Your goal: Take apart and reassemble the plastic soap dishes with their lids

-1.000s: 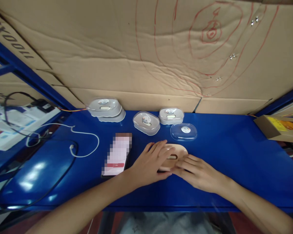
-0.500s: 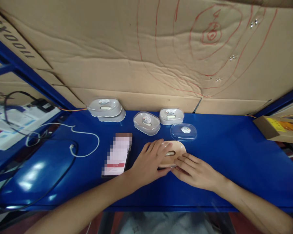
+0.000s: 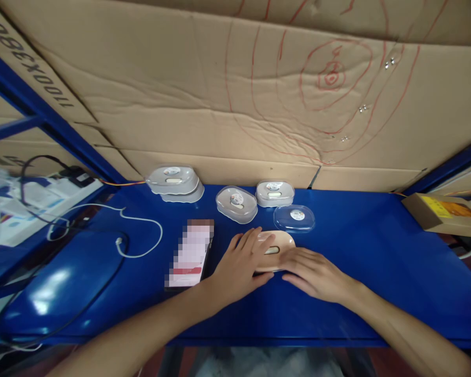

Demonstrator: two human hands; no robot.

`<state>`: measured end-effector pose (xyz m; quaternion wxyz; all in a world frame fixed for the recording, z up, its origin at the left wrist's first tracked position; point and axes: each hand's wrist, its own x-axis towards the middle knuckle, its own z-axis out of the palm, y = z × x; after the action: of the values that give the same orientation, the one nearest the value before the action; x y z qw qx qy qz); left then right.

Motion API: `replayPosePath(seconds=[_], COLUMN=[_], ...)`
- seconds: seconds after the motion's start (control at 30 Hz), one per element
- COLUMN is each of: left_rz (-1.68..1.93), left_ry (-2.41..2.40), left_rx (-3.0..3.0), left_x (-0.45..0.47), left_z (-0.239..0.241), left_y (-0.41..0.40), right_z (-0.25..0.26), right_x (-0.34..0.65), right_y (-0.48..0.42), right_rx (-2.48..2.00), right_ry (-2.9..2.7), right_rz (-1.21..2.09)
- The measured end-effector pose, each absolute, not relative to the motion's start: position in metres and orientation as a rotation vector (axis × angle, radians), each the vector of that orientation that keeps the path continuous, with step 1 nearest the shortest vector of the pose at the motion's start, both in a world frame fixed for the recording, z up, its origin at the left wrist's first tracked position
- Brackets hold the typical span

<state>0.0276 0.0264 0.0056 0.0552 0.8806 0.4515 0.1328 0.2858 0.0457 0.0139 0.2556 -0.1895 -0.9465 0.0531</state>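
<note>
A beige oval tray (image 3: 281, 241) with a small pale piece in its middle lies on the blue table (image 3: 377, 262). My left hand (image 3: 239, 264) rests flat over the tray's left part, fingers stretched out. My right hand (image 3: 317, 272) lies at the tray's right near edge, fingers extended and touching it. Just behind the tray lies a clear lid (image 3: 294, 218) with a round sticker.
Three closed clear-lidded boxes (image 3: 174, 180) (image 3: 236, 203) (image 3: 275, 192) stand along the cardboard wall (image 3: 235, 104). A phone (image 3: 191, 253) lies left of my hands. White and black cables (image 3: 137, 230) run at the left. A cardboard box (image 3: 445, 211) sits at the right edge.
The view has tilted slightly, so everything sits a little higher and smaller. Both hands stay on the tray; the right hand's fingers have flattened along its edge.
</note>
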Motion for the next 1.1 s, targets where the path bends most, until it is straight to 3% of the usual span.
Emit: replayPosePath(seconds=[0.07,0.33,0.7,0.93,1.1], left_rz=[0.404,0.438,0.331,0.429,0.857], left_ry=[1.363,1.381,1.549,1.5,1.534], left_rx=[2.663,2.653,2.668,2.502,2.086], left_x=[0.027,0.024,0.011,0.009,0.025], left_z=[0.005,-0.003,-0.082,-0.067,-0.049], left_y=[0.027,0.027,0.075,0.074,0.071], right_z=[0.012,-0.023,-0.037,-0.014,-0.011], right_x=[0.294,0.319,0.323,0.311,0.295], right_y=[0.057,0.096,0.105,0.094,0.073], right_rx=[-0.637,-1.141,-1.222,-1.008,-0.874], right_ry=[-2.491,-2.399,-2.3,-2.116,-2.303], right_rz=[0.227,0.0,0.149,0.388,0.383])
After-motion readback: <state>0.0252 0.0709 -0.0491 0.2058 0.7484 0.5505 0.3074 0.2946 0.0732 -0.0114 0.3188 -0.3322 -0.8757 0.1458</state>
